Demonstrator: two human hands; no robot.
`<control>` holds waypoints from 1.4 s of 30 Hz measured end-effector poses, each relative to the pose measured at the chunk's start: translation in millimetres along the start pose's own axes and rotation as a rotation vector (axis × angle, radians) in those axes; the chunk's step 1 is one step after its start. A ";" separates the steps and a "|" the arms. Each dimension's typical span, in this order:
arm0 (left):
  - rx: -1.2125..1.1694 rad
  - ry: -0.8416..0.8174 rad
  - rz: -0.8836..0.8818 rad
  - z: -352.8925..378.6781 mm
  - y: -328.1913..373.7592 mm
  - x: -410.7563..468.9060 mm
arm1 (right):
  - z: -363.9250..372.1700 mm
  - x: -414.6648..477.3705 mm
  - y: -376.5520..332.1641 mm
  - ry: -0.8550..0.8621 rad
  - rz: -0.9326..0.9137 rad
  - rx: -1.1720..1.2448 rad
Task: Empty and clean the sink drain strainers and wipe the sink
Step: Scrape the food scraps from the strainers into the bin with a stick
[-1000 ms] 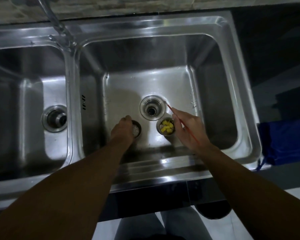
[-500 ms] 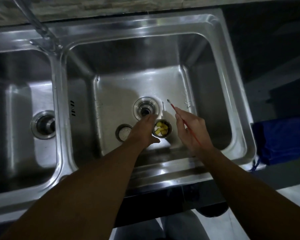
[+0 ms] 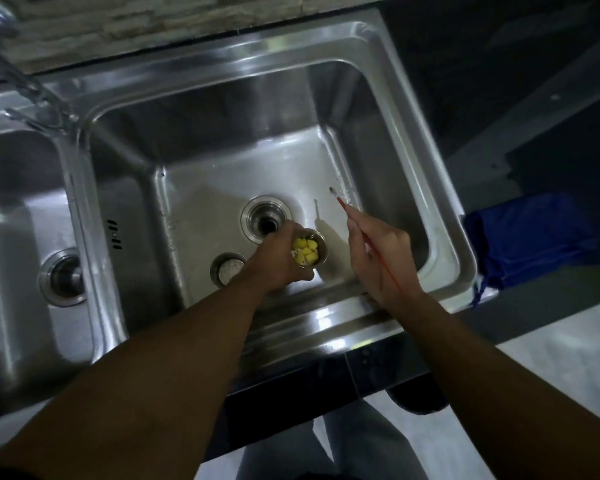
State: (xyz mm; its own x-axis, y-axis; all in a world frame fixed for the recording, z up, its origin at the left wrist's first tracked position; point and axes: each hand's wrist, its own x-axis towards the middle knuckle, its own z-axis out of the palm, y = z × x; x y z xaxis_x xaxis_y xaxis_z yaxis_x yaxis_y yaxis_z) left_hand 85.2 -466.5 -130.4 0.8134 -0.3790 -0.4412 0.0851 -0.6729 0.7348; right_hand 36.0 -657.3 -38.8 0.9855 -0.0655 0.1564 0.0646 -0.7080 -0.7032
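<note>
Double stainless sink (image 3: pixel 378 109), seen from above. Both hands are in the R basin.

L hand (image 3: pixel 281 261) is wrapped round a small metal drain strainer cup (image 3: pixel 317 242) at about 5 o'clock of the open drain hole (image 3: pixel 266 220). Fingers are curled round its L side, with the thumb along the near side. Can't tell whether the cup is lifted or resting on the basin floor. It holds yellow food chunks (image 3: pixel 305 254), plus a few pale bits.

Second strainer (image 3: pixel 226 268) sits on the basin floor at approx 7 o'clock of the drain, just beside the L wrist and partly hidden by it. White residue shows inside.

R hand (image 3: pixel 378 258) is at 3–4 o'clock of the cup, not touching it. It pinches a thin red stick tool (image 3: pixel 343 206) between thumb and forefinger, with the other fingers loosely bent. The stick's small pale tip points to 11 o'clock, above the basin floor.

L basin's drain (image 3: pixel 62 276) is at 9 o'clock. Faucet base (image 3: pixel 40 109) is at the divider, 10–11 o'clock. Blue cloth (image 3: pixel 530 237) lies on the dark counter past the sink's R rim, 3 o'clock.
</note>
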 end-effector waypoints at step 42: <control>0.447 -0.387 0.440 422.1 161.5 -78.5 | -158.9 -424.5 203.3 0.538 0.656 0.280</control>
State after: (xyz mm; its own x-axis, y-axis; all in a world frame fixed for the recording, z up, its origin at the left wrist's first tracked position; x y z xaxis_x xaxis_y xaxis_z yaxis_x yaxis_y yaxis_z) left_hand -207.8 -813.6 -194.5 0.4502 -0.8151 -0.3647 -0.5121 -0.5702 0.6423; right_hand -394.2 -885.2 -138.0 0.6350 -0.7682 -0.0823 -0.3812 -0.2188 -0.8982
